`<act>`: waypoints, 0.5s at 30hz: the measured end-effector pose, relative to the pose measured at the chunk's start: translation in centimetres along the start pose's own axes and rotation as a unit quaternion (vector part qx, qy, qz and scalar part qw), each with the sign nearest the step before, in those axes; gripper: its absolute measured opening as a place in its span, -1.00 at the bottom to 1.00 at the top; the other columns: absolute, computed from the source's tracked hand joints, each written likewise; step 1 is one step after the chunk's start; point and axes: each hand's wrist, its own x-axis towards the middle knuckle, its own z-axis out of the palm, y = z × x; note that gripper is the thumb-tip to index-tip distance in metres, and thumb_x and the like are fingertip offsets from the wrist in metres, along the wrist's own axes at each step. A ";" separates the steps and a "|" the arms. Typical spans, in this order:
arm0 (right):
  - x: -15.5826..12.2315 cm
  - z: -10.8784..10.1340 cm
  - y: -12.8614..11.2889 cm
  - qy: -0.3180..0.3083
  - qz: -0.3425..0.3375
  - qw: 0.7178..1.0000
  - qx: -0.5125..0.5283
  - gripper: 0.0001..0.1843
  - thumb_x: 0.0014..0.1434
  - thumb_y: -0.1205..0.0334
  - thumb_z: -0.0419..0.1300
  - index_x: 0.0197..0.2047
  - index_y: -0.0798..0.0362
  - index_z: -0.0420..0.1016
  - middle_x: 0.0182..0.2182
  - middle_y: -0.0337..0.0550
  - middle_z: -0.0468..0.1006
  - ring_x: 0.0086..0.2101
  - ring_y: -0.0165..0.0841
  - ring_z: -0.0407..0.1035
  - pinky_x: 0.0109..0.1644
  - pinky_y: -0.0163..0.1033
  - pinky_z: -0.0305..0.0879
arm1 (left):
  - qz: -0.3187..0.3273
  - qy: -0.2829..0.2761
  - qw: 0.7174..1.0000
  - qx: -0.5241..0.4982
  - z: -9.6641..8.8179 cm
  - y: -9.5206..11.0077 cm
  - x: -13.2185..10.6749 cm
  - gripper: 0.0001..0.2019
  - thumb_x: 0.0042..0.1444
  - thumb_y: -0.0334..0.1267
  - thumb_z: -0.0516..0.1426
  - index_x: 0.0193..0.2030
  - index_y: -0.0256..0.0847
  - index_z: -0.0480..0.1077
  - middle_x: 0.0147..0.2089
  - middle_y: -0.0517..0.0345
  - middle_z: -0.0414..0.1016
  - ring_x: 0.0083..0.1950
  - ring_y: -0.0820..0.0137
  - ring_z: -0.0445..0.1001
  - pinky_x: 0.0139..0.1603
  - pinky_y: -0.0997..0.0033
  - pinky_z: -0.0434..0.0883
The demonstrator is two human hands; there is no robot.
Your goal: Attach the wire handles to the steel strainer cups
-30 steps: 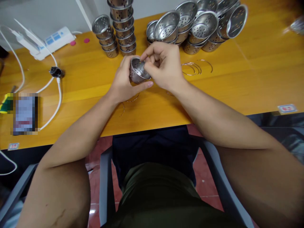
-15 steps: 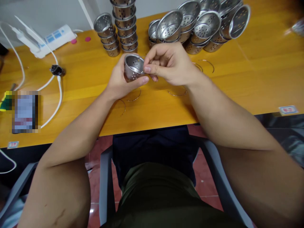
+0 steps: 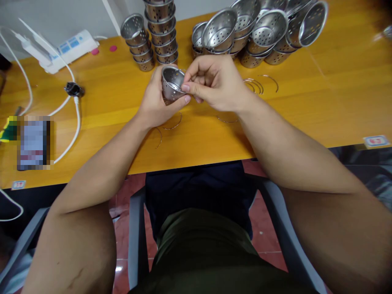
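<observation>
Cup [image 3: 171,83], perforated steel, gripped in left hand [image 3: 156,102] above table [image 3: 306,106]; right hand [image 3: 214,81] pinched shut at cup rim; wire rings [image 3: 255,85] lay nearby.

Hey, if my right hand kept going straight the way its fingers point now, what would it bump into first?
Your right hand points left, pinching at the rim of the small holed metal cup in your left hand; the cup comes first, it seems.
</observation>
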 end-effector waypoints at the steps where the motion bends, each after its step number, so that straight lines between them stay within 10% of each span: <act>1: 0.0 -0.1 0.0 -0.004 0.006 1.000 -0.002 -0.28 0.44 -0.58 0.74 0.00 -0.14 0.67 -0.28 -0.30 0.64 -0.30 -0.28 0.47 -0.13 -0.14 0.55 | -0.003 0.000 1.000 0.007 -0.1 0.1 0.0 -0.23 0.33 0.40 0.58 0.53 0.33 0.47 0.49 0.00 0.69 0.51 -0.30 0.67 0.63 -0.59 0.60; 8: -0.2 -0.4 -0.4 -0.025 0.014 1.000 0.008 -0.31 0.39 -0.55 0.76 0.02 -0.18 0.68 -0.25 -0.25 0.66 -0.23 -0.16 0.55 -0.08 -0.06 0.57 | -0.008 0.004 0.999 -0.041 0.5 -0.1 0.1 -0.16 0.20 0.37 0.69 0.47 0.35 0.48 0.44 0.01 0.68 0.52 -0.37 0.66 0.64 -0.67 0.59; 15: -0.4 -0.7 -1.2 0.024 0.033 0.992 -0.118 -0.44 0.63 -0.32 0.63 0.43 -0.26 0.63 0.42 -0.11 0.64 0.07 -0.13 0.57 0.27 -0.07 0.63 | -0.043 0.053 0.997 -0.042 0.9 -2.0 0.8 -0.13 0.24 0.44 0.72 0.44 0.23 0.46 0.42 -0.03 0.70 0.53 -0.30 0.69 0.62 -0.43 0.67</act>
